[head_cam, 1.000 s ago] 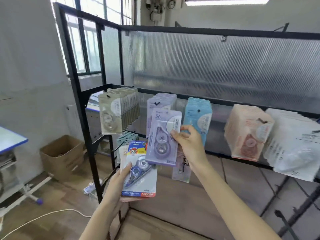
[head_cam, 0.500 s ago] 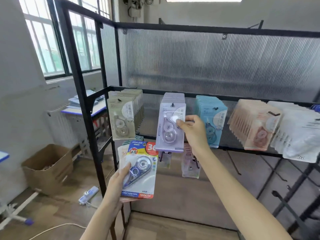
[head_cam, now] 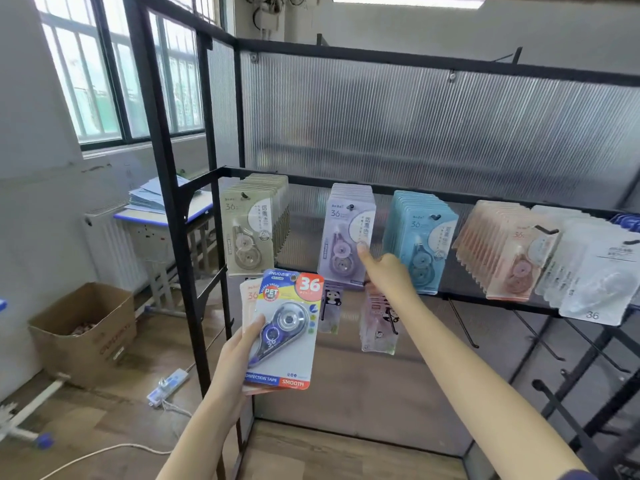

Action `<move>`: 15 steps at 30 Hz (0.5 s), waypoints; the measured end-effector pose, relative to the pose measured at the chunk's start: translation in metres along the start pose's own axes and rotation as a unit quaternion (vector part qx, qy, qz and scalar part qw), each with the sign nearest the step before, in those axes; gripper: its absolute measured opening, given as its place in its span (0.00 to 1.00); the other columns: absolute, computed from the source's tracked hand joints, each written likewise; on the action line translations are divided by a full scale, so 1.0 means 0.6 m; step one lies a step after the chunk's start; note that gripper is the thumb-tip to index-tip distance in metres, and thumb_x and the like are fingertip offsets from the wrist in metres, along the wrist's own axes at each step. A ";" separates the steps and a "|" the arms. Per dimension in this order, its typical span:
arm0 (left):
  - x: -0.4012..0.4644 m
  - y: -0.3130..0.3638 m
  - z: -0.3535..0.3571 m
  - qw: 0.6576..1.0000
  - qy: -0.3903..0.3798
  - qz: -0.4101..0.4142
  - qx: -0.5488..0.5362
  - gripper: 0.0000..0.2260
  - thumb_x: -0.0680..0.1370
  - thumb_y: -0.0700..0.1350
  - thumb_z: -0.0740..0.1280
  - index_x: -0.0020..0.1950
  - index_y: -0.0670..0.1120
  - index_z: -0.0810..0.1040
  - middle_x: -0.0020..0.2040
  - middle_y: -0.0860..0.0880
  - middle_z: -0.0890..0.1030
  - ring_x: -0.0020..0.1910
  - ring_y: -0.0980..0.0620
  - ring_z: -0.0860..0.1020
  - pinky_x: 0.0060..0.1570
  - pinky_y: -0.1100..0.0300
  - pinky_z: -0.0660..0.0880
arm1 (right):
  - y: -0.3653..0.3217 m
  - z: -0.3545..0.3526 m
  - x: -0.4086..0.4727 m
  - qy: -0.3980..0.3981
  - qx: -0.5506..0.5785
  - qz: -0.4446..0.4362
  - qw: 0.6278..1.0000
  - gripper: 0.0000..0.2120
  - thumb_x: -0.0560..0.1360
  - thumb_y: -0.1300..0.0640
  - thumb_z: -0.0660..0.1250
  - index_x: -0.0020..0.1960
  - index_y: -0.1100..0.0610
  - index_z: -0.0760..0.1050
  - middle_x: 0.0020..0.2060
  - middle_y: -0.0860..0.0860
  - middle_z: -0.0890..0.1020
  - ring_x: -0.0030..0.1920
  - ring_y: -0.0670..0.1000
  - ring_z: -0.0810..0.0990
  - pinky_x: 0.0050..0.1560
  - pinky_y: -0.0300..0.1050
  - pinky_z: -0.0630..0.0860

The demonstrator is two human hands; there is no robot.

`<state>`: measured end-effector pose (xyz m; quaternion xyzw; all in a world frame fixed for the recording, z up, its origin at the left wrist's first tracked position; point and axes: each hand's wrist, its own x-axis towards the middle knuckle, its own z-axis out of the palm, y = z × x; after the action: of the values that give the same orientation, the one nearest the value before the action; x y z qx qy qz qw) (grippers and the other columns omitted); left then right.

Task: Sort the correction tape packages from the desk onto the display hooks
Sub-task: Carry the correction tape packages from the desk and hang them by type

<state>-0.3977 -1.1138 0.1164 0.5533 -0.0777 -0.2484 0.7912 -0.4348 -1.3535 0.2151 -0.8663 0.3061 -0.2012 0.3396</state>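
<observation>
My left hand (head_cam: pixel 238 355) grips a small stack of correction tape packages (head_cam: pixel 289 329); the front one is blue and yellow with a red "36" and a pinkish one shows behind it. On the rack's upper rail a purple package (head_cam: pixel 341 237) hangs at the front of its purple row. The outstretched index finger of my right hand (head_cam: pixel 388 275) touches its lower right part, and that hand holds nothing. Along the same rail hang a khaki row (head_cam: pixel 247 230), a blue row (head_cam: pixel 420 237), a pink row (head_cam: pixel 509 251) and a white row (head_cam: pixel 595 271).
The black rack post (head_cam: pixel 173 209) stands just left of my left hand. A few panda-print packages (head_cam: pixel 378 320) hang lower down, and bare hooks (head_cam: pixel 464 323) jut out at the lower right. A cardboard box (head_cam: pixel 86 334), a power strip (head_cam: pixel 168 386) and a desk (head_cam: pixel 156 211) are at the left.
My right hand brought the purple package up to the purple row and let go of it on the hook; now only a fingertip touches it. My left hand kept its stack.
</observation>
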 end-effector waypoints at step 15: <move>-0.012 -0.060 0.170 0.999 -0.028 -0.015 -0.022 0.18 0.80 0.57 0.59 0.58 0.46 0.81 0.49 0.44 0.86 0.42 0.46 0.85 0.39 0.53 0.82 | 0.119 -0.057 -0.089 -0.161 0.266 -0.034 0.950 0.13 0.77 0.54 0.68 0.53 0.64 0.80 0.47 0.57 0.85 0.41 0.48 0.82 0.37 0.37 0.78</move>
<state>-0.4555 -1.2053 0.1230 0.5293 -0.0861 -0.2777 0.7970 -0.5210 -1.3750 0.1802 -0.7756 0.1528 -0.1446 0.5951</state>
